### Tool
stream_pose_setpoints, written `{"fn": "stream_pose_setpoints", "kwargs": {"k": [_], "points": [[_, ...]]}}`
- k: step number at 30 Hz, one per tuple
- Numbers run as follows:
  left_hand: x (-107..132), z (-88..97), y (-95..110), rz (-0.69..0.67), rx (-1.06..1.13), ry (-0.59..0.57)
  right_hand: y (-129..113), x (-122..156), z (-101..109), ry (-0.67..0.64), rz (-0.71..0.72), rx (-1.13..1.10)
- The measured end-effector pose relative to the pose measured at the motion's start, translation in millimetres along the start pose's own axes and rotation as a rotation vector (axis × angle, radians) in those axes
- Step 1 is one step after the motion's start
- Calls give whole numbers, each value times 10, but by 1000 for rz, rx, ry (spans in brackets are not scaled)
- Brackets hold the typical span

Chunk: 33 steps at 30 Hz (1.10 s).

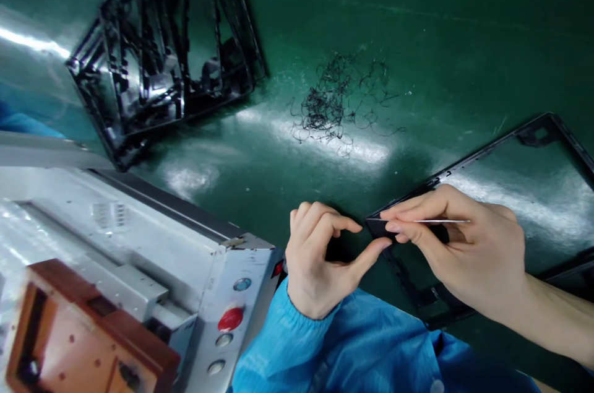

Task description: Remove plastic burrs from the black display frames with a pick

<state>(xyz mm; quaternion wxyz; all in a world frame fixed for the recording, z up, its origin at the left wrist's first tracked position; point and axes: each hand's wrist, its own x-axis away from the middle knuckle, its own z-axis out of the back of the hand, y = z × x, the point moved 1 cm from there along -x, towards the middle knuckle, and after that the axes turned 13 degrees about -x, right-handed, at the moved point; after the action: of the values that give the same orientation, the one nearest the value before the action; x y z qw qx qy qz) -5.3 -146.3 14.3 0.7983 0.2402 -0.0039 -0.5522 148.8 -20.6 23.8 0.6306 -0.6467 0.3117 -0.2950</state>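
Observation:
A black plastic frame (552,133) lies on the green table at the right. My left hand (320,257), in a blue sleeve, pinches the frame's near-left corner between thumb and curled fingers. My right hand (464,244) pinches a thin metal blade (431,220) and holds its tip against that same corner. The frame's lower edge is partly hidden under my right hand.
A stack of several black frames (171,52) leans at the back left. A pile of thin black plastic shavings (338,102) lies mid-table. A grey machine (153,257) with a red button (231,319) and a brown fixture (83,337) fills the lower left.

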Motion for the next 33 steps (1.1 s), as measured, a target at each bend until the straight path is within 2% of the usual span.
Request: {"fn": "stream_pose_setpoints", "kwargs": {"k": [8,33], "points": [[1,-4,-4,-2,-2,-13,13,14,18,-9,-45,18],[-6,-7,-3,-8,-1,-13,0,11,17,3,-54,-5]]}}
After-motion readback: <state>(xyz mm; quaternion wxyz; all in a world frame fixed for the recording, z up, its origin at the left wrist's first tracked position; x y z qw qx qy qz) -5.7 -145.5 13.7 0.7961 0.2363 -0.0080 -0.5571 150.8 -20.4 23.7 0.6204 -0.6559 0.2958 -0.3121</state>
